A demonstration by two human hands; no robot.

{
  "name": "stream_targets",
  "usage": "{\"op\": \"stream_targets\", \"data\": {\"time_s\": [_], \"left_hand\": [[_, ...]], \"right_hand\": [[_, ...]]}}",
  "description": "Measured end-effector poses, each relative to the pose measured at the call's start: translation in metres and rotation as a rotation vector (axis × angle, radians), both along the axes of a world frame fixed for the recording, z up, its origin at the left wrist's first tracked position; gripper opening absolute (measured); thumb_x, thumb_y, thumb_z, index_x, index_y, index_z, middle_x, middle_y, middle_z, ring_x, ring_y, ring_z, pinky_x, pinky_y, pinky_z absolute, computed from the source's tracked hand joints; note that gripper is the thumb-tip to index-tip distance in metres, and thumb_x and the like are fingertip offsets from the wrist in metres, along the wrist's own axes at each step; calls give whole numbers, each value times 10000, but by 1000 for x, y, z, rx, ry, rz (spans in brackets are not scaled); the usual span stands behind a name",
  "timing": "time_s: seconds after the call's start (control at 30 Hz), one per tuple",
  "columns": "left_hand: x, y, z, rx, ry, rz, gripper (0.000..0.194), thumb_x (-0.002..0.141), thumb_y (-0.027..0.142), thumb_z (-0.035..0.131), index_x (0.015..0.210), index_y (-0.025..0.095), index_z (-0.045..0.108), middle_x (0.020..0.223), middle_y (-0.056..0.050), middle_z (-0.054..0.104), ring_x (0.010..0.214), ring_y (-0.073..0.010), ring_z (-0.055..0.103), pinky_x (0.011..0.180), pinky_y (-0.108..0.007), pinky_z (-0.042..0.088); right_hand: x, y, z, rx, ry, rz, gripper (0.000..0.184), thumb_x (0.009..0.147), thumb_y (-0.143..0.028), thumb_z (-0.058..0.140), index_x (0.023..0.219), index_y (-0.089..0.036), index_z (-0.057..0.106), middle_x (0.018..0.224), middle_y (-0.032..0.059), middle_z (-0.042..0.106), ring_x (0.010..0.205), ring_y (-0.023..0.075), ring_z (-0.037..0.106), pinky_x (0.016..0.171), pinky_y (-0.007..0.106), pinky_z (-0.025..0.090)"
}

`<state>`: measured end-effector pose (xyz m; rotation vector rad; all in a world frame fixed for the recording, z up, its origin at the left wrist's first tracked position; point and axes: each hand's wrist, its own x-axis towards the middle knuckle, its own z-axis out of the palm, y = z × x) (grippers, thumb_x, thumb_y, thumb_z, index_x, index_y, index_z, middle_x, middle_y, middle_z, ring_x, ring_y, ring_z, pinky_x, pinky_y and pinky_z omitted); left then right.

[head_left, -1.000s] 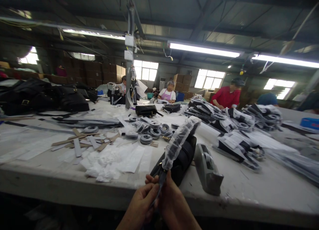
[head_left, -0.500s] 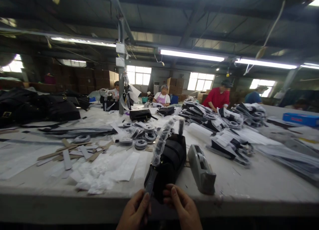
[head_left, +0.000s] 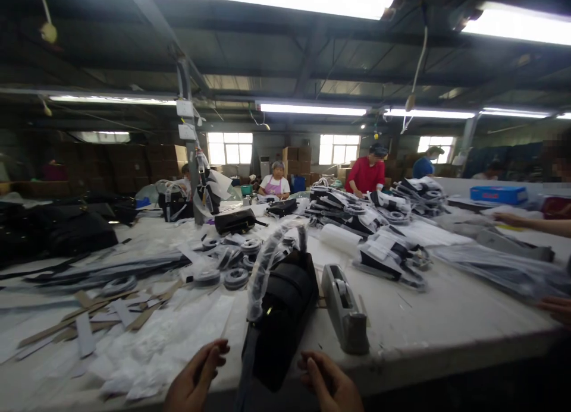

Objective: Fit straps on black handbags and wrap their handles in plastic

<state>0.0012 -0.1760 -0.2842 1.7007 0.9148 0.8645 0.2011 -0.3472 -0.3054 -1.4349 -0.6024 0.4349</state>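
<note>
Left hand (head_left: 196,375) has come off the grey strap (head_left: 247,361) it gripped half a second ago and now sits just left of it; right hand (head_left: 329,381) is just right of the black bag (head_left: 285,299), apart from it. View has swung right: more of the bench's right side shows. Both hands loosely curled, narrow gap between thumb and fingers, nothing visible in either.

Bag lies at the near edge of the table (head_left: 446,329), its arched handle (head_left: 263,263) in clear wrap, the strap hanging over the edge. Grey tape dispenser (head_left: 345,311) just beside it, to the right.

Surface: pale, scuffed top. Left, cardboard strips (head_left: 107,317) and crumpled white sheets (head_left: 147,346); beyond them, coiled grey straps (head_left: 236,278) and a dark heap of black bags (head_left: 75,227). Right, wrapped bags (head_left: 339,204) stacked high. At far right, a co-worker's hand (head_left: 557,307) near the edge.

Room: dim metal roof, tube lights (head_left: 312,109), bright windows (head_left: 229,147), stacked cartons (head_left: 151,168), a column (head_left: 190,156) carrying white boxes (head_left: 184,108). Several people at work beyond.

Writing: reddish mark on the blue box (head_left: 498,194), too blurred to read.
</note>
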Motion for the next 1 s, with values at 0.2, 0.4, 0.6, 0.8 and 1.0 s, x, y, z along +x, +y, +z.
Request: {"op": "stream_targets", "data": {"time_s": [0.2,0.4,0.6,0.8,1.0], "left_hand": [[50,5,82,75,-150,-115,587,864,637,519,1205,184,669,1249,-117,685,1163,-309,614,928,-396,530],[90,3,142,-151,-244,-313,461,905,567,530,1156,200,652,1031,-62,724,926,-210,661,850,-306,519],[111,9,168,-263,-294,-383,437,828,585,631,709,177,528,585,68,439,478,-60,344,427,-154,293],[118,8,191,-128,-269,-294,376,774,518,713,726,170,581,527,101,291,461,-52,205,403,-168,142],[112,14,222,73,-227,-496,323,793,467,697,728,151,670,625,28,477,553,-92,386,466,-189,291]], "right_hand": [[4,16,33,24,-2,19,534,746,-689,658,964,-211,753,873,102,782,730,259,742,688,305,596],[7,39,68,97,-102,61,446,807,-622,642,981,-225,748,861,74,776,674,207,729,628,246,587],[34,45,96,67,-284,-28,352,881,-528,591,1066,-256,719,970,56,764,736,196,729,674,243,586],[69,55,129,0,-528,-186,471,893,-411,578,1337,-258,548,1016,62,734,742,204,709,705,306,594],[100,72,179,-53,-755,-48,684,812,-285,633,1458,-286,407,1486,113,446,577,124,612,668,329,563]]}}
